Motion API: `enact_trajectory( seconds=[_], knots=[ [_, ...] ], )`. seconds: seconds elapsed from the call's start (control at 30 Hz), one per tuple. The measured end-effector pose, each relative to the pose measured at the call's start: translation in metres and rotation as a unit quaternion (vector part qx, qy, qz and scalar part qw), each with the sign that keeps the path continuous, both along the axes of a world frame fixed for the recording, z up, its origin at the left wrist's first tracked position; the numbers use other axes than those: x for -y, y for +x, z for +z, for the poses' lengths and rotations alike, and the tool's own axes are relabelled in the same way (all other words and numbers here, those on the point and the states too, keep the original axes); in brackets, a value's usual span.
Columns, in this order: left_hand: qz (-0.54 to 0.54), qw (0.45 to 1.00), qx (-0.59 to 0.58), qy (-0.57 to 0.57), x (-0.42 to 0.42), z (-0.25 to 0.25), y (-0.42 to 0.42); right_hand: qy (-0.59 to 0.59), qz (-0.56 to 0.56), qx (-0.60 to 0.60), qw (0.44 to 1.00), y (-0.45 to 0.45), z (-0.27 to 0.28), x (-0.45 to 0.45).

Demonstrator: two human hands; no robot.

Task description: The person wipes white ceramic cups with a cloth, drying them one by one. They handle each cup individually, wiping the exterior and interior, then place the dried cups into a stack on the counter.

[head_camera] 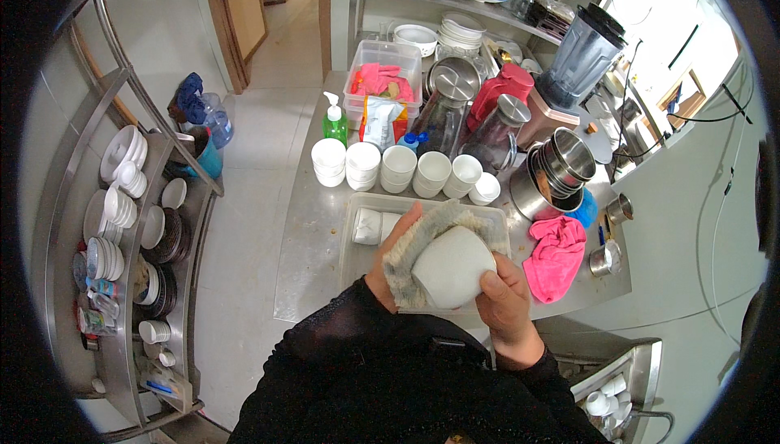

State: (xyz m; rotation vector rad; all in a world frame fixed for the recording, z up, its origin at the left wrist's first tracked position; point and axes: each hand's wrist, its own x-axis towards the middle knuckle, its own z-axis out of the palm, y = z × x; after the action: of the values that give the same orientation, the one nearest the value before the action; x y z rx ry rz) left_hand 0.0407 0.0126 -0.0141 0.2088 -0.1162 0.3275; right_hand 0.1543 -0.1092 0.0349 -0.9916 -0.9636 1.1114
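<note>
A white ceramic cup (456, 268) is held tilted in front of my body. My right hand (507, 298) pinches it at the right side, thumb on the outer wall. Draped over my left hand (390, 248) is a worn grey-and-cream cloth (407, 261), which lies against the cup's left and far sides; the fingers beneath it are mostly hidden. Both hands are above a clear plastic bin (353, 267), where white cups (367, 226) lie on their sides. Behind the bin, a row of stacked white cups (399, 167) runs across the steel table (304, 249).
A pink cloth (554, 259) and nested steel pots (548, 176) are at the right. Glass pitchers (442, 109), a green pump bottle (334, 121) and a blender (582, 57) stand farther back. A dish rack (137, 218) is on the left, a sink (646, 377) at lower right.
</note>
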Motion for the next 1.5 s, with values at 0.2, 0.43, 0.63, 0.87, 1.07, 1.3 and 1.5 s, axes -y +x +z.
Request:
enact_trajectory(
  seconds=[0.2,0.43,0.63,0.87,1.07,1.3,1.5],
  knots=[
    [0.19,0.968,-0.16,0.046,0.024,0.028,-0.002,0.041,-0.05,0.361,0.93,0.0,-0.009,-0.004],
    [0.322,0.915,-0.165,0.177,0.033,0.017,0.0,0.171,-0.114,0.639,0.741,-0.01,-0.017,-0.023],
    [0.192,0.976,-0.097,-0.037,0.025,0.017,-0.005,0.053,-0.082,0.68,0.727,-0.009,-0.018,-0.025],
    [0.41,0.838,-0.269,0.241,0.037,0.01,0.011,0.11,-0.035,0.614,0.781,0.003,-0.04,-0.025],
    [0.445,0.762,-0.299,0.363,0.023,0.002,0.012,0.098,-0.028,0.597,0.796,0.0,-0.047,-0.019],
    [0.411,0.811,-0.315,0.273,0.007,0.023,0.008,-0.007,-0.073,0.433,0.898,-0.014,-0.028,-0.013],
    [0.375,0.875,-0.272,0.143,0.008,0.027,0.007,-0.079,-0.065,0.18,0.978,-0.005,-0.027,-0.007]
  ],
)
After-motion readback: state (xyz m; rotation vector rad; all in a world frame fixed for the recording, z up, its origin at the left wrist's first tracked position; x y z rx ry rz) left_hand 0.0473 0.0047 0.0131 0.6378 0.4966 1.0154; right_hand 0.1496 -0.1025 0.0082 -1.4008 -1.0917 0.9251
